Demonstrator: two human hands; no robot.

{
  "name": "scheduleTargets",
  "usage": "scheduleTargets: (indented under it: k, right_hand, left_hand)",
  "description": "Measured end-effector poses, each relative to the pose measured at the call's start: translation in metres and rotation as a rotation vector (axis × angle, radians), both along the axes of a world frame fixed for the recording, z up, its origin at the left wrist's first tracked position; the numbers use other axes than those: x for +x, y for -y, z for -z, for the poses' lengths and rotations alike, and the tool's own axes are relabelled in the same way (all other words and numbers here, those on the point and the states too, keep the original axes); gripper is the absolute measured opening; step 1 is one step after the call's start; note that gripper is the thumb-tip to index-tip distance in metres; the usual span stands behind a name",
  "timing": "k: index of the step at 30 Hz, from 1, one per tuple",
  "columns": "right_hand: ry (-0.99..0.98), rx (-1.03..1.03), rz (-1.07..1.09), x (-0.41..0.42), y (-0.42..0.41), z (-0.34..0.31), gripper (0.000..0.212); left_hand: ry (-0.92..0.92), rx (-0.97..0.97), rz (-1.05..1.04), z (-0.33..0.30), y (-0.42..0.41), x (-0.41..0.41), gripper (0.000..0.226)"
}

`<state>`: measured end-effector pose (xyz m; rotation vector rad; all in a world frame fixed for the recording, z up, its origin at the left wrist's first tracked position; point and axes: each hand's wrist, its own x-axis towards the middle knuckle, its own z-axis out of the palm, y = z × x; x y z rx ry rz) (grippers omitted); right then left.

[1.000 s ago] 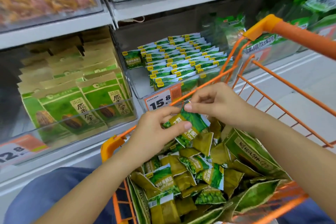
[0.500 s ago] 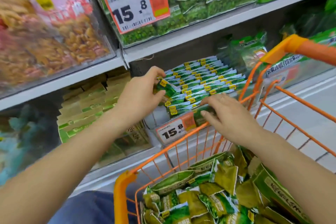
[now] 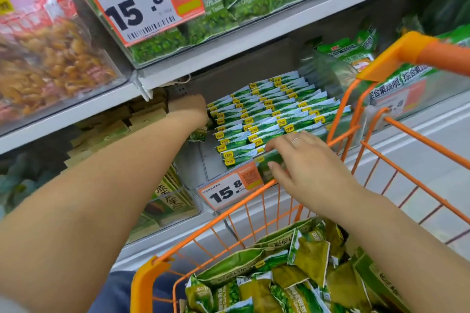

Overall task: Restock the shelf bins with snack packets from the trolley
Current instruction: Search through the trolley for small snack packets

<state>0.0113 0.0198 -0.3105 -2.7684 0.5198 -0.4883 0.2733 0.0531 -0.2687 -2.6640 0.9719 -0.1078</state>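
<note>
Left hand (image 3: 189, 107) at bin (image 3: 193, 160) back — right hand (image 3: 305, 160) front edge.

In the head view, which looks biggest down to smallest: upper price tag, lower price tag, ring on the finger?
1. Upper price tag, though it's nearer the camera.
2. Lower price tag.
3. Ring, smallest.

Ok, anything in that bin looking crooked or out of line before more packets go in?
One green packet sits at the bin's left edge, just under the left hand, tilted and outside the tidy rows of packets. Whether the hand holds it is unclear. The right hand touches the front row.
</note>
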Motion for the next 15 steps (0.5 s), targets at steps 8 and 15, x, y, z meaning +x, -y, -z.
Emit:
scheduleTargets:
  k: [8, 15]
  right_hand:
    - [-0.053, -0.021, -0.003, 0.006, 0.001, 0.001, 0.031]
    - [-0.031, -0.071, 0.038, 0.010, 0.001, 0.008, 0.031]
  left_hand:
    - [-0.050, -0.127, -0.063, 0.018, 0.010, 0.022, 0.021]
    - [-0.114, -0.312, -0.221, 0.034, 0.017, 0.022, 0.028]
